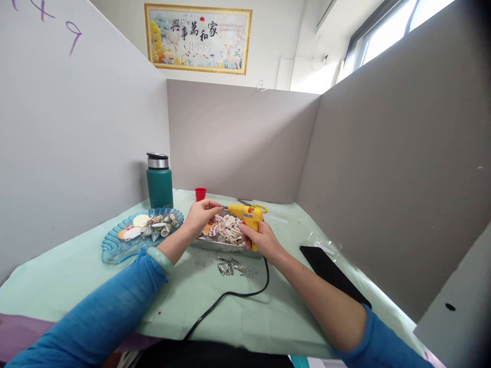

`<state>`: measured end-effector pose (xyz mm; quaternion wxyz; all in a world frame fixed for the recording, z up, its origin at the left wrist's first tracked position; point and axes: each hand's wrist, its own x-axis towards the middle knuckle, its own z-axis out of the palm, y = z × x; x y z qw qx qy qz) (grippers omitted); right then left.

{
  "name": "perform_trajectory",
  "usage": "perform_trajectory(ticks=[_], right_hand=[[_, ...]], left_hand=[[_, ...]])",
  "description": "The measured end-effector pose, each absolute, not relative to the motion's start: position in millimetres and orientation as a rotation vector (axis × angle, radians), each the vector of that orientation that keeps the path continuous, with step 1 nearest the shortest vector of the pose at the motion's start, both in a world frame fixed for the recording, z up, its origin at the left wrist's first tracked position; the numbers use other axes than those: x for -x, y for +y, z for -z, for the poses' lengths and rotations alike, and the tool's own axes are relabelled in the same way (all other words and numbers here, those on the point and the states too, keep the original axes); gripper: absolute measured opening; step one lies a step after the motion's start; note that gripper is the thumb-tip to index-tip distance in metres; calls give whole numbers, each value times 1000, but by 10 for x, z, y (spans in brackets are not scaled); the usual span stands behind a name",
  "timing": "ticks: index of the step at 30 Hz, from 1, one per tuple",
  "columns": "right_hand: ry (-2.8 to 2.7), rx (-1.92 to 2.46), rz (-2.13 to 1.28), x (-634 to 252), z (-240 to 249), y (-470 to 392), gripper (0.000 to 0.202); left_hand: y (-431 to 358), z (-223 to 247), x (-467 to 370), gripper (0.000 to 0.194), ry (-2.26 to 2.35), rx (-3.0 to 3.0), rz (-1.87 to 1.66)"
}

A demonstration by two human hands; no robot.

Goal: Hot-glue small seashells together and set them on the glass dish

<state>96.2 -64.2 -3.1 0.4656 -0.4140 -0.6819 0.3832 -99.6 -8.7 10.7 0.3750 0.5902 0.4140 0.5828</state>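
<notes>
A yellow hot glue gun (250, 216) is gripped in my right hand (264, 239), its nozzle pointing left and its black cord (245, 295) trailing down to the table edge. At the nozzle tip, my left hand (201, 217) is closed in a pinch; what lies between the fingertips is too small to make out. Beneath both hands stands a metal tray (215, 246) heaped with seashells (227, 229). In front of it lie several small silver metal pieces (229, 267), which look like clips or pins.
On the left, a blue shell-shaped dish (115, 251) holds more shells (159, 226). A green bottle (159, 186) stands behind it. Further back are a red cup (200, 193) and yellow-handled scissors (260, 207). A black flat object (333, 276) and clear plastic bag (324, 245) lie right. Grey partitions (241, 138) surround the table.
</notes>
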Motion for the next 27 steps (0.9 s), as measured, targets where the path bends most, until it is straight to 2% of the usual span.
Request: perform_trajectory(ticks=[27], right_hand=[[-1655,1015,-966,-959,26,-638,34]], left_hand=[[-80,-92,1003,22,1053,-1515,-1490]])
